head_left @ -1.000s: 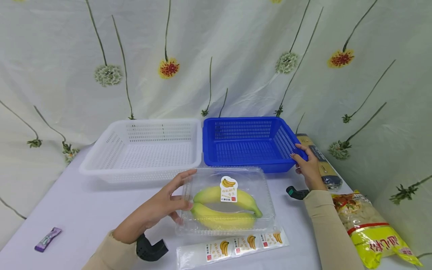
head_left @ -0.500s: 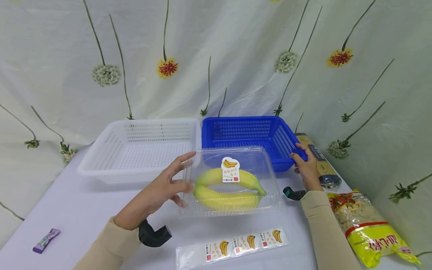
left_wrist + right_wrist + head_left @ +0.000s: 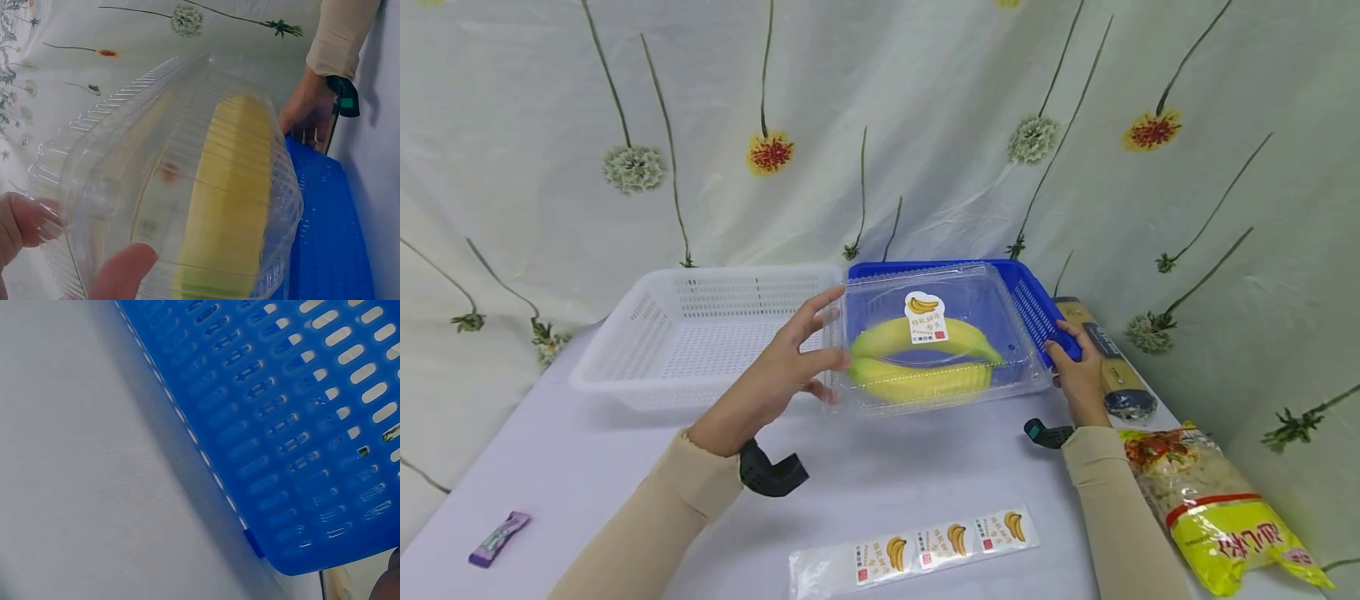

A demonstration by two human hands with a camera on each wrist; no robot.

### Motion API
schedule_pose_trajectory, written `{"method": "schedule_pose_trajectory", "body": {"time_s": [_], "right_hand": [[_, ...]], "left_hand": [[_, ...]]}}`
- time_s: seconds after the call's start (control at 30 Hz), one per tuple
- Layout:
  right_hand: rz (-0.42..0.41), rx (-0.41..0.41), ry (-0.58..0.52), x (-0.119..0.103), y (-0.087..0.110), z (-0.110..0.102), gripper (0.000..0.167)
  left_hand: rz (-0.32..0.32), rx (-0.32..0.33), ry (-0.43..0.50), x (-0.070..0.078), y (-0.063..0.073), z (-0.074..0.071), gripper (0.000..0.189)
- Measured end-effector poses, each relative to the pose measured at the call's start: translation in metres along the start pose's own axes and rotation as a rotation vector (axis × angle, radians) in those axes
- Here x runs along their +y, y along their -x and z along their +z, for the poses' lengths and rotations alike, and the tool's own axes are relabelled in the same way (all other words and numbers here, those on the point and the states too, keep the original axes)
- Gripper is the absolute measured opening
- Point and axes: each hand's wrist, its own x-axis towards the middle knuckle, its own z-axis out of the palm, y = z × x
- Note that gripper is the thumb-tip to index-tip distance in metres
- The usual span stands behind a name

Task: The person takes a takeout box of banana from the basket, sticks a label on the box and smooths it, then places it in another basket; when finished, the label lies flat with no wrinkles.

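My left hand (image 3: 782, 375) grips the left side of a clear plastic clamshell box (image 3: 880, 292), thumb in front and fingers spread along its edge. Inside lie two yellow bananas (image 3: 925, 379), green at the ends; a banana sticker (image 3: 927, 317) is on the lid. The box hangs tilted in front of and over the blue basket (image 3: 1037, 317), covering most of its inside. In the left wrist view the thumb (image 3: 128, 269) presses the clear wall. My right hand (image 3: 1081, 375) pinches the basket's right front rim. The right wrist view shows the basket's slotted wall (image 3: 250, 425).
A white basket (image 3: 647, 387) stands left of the blue one. Near the front lies a strip of banana stickers (image 3: 917, 550). At right are a long brown-and-blue packet (image 3: 1112, 358) and a yellow noodle bag (image 3: 1217, 508). A small purple sachet (image 3: 500, 539) lies far left.
My left hand has raised the banana box off the table and moved it forward and slightly right, over the blue basket. The right hand stays on the basket's rim.
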Motion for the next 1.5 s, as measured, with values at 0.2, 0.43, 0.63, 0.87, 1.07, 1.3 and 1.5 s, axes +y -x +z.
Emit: {"method": "schedule_pose_trajectory", "body": {"time_s": [0.2, 0.43, 0.63, 0.87, 1.07, 1.3, 1.5], "right_hand": [[0.010, 0.009, -0.008, 0.001, -0.002, 0.001, 0.050], [-0.010, 0.018, -0.015, 0.002, -0.002, 0.000, 0.051], [-0.023, 0.029, 0.012, 0.002, -0.002, 0.000, 0.051], [-0.027, 0.040, 0.001, 0.003, -0.002, 0.001, 0.051], [-0.026, 0.034, 0.008, 0.004, 0.000, 0.005, 0.052], [-0.025, 0.043, 0.008, 0.004, -0.001, 0.004, 0.051], [-0.027, 0.045, 0.005, 0.004, -0.002, 0.002, 0.050]], "left_hand": [[-0.003, 0.026, 0.013, 0.008, -0.019, 0.004, 0.094], [0.002, 0.036, 0.032, 0.016, -0.043, 0.008, 0.092], [0.003, 0.054, 0.046, 0.021, -0.063, 0.012, 0.087], [-0.027, 0.079, 0.082, 0.014, -0.083, 0.015, 0.084], [-0.071, 0.110, 0.122, 0.003, -0.100, 0.021, 0.079], [-0.114, 0.150, 0.182, -0.010, -0.120, 0.030, 0.082], [-0.154, 0.171, 0.177, -0.015, -0.131, 0.036, 0.085]]}}
